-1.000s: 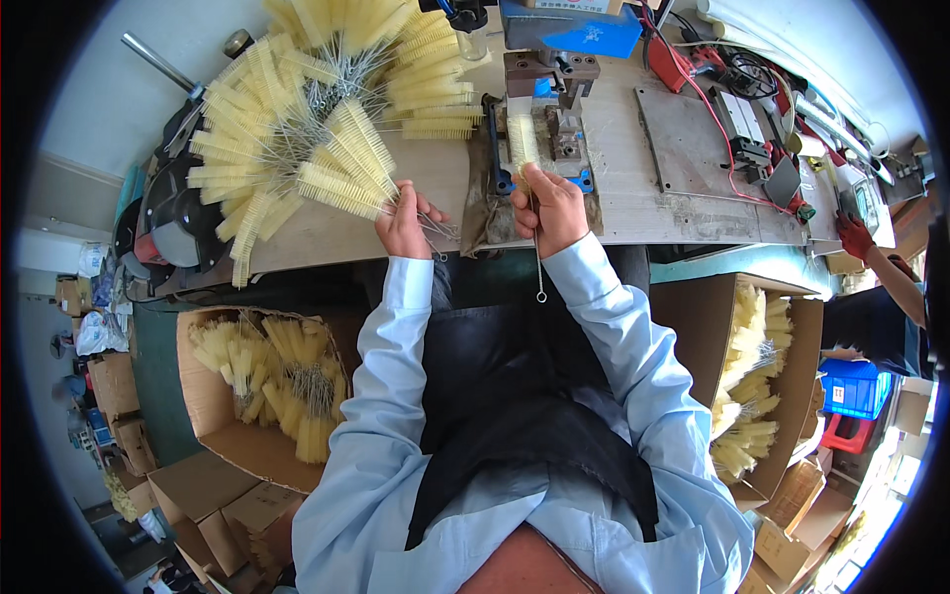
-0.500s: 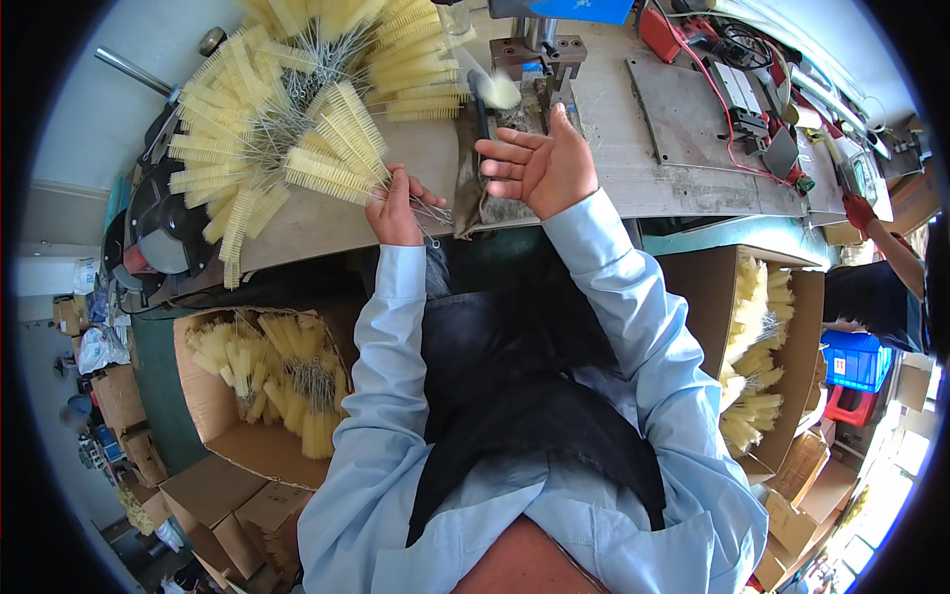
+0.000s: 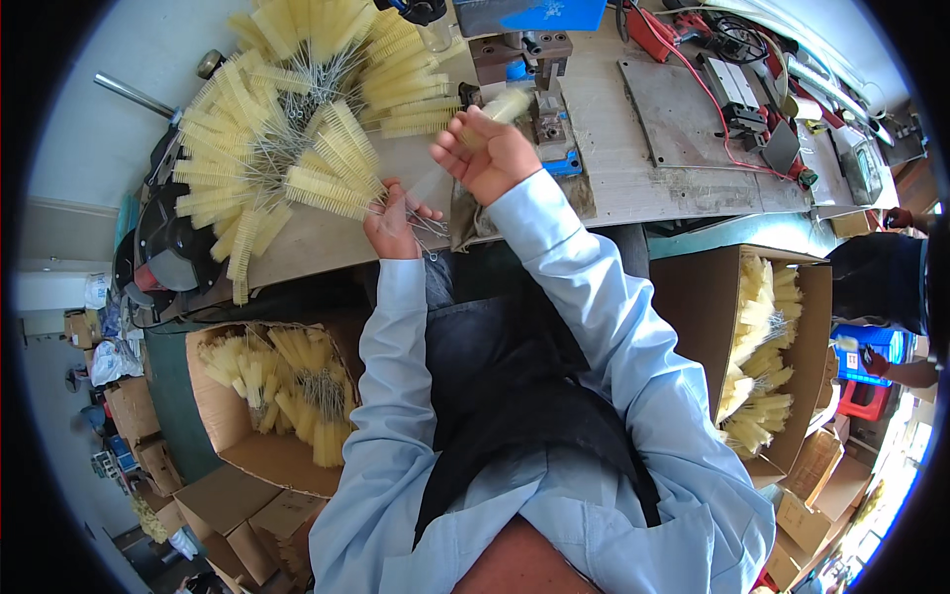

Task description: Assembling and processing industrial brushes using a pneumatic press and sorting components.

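My left hand (image 3: 393, 226) is closed around the twisted wire stems of several pale yellow bottle brushes (image 3: 336, 176), whose bristle heads fan out to the left. My right hand (image 3: 487, 158) is up at the front of the bench press (image 3: 522, 49), fingers curled on one bottle brush (image 3: 503, 107) that is smeared by motion. Its stem is hidden. Left of the press, a large pile of the same brushes (image 3: 233, 129) lies with stems toward the middle.
Cardboard boxes of brushes stand below the bench, one at left (image 3: 233, 436) and one at right (image 3: 807, 346). A metal plate (image 3: 683, 129) and a red tool (image 3: 648, 38) lie on the bench's right. At far right a co-worker's gloved hand (image 3: 875, 361) shows near a blue crate (image 3: 859, 346).
My right hand has gone from open and spread to curled on the brush, shifting left. My left hand stays with its brushes. The co-worker's arms have moved.
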`<act>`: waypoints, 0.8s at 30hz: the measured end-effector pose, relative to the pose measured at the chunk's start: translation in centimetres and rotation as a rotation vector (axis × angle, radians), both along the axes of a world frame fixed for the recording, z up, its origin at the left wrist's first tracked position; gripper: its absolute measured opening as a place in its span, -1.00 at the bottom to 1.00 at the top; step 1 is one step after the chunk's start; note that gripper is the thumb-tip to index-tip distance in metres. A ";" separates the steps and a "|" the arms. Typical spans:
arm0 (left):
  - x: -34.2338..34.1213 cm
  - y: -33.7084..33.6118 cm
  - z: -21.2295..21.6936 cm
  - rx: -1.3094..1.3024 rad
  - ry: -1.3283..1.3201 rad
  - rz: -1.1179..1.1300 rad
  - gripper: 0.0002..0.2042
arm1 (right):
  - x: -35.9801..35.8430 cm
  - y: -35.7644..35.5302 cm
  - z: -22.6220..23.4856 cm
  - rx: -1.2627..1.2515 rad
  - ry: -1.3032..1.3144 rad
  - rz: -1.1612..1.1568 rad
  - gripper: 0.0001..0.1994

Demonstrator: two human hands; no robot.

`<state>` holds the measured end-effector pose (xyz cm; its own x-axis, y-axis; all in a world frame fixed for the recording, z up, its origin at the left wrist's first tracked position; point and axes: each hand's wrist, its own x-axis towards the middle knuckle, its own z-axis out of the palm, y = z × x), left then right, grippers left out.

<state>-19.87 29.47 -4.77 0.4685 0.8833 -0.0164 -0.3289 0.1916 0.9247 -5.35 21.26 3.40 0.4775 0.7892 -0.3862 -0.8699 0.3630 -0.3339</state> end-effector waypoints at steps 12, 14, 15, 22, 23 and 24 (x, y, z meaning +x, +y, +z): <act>0.4 -0.4 0.7 0.004 0.038 0.026 -0.85 | 0.0 -7.1 -2.6 -0.069 -0.272 0.135 -0.59; 0.5 -0.4 0.7 0.005 0.024 0.017 -0.86 | 1.0 -8.2 -2.8 -0.108 -0.310 0.103 -0.59; 0.4 -0.4 0.8 -0.018 0.044 0.033 -0.86 | 1.4 -8.7 -3.0 -0.153 -0.320 0.089 -0.58; 0.2 -0.4 0.7 -0.016 0.042 0.016 -0.88 | 4.0 -9.5 -3.1 -0.113 -0.289 0.075 -0.61; 0.2 -0.4 0.6 -0.007 0.031 0.003 -0.88 | 4.2 -9.5 -3.1 -0.108 -0.279 0.105 -0.62; 0.2 -0.4 0.6 0.004 0.032 0.005 -0.88 | 4.4 -9.5 -3.1 -0.117 -0.278 0.099 -0.62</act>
<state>-19.62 29.07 -4.18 0.4630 0.8859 -0.0280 -0.3002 0.1864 0.9355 -0.99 11.76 0.32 0.5005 0.7950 -0.3428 -0.7686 0.2258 -0.5986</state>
